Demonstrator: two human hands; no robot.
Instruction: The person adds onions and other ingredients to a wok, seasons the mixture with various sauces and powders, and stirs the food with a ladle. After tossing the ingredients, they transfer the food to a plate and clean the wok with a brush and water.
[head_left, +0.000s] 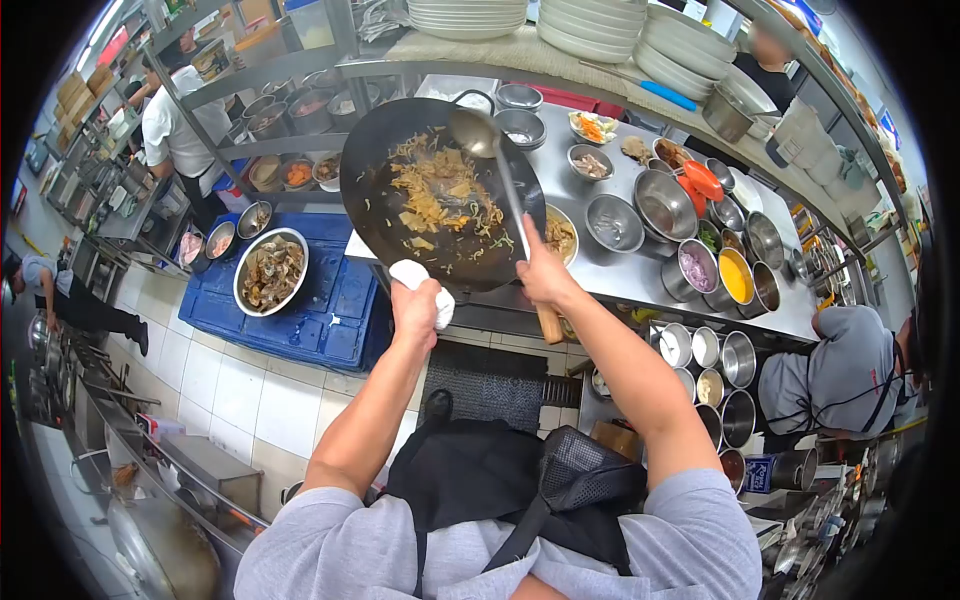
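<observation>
My left hand point(418, 305) is closed round a white cloth point(408, 272) at the near edge of a large dark wok point(375, 215). The wok is tilted, and fried noodles with cabbage and bits of carrot point(440, 185) lie inside it. My right hand point(547, 268) grips a long-handled ladle point(508, 185), whose metal bowl rests near the wok's far rim and whose wooden end sticks out below the hand. Just right of the wok, partly hidden by it, a bowl of food point(562, 232) stands on the steel counter point(630, 272).
A blue chest lid point(290, 335) at the left bears a bowl of brown food pieces point(272, 272). Metal bowls and an orange-handled utensil point(702, 180) stand at the right. Stacked plates point(590, 30) fill the shelf above. Co-workers point(185, 120) stand left and right.
</observation>
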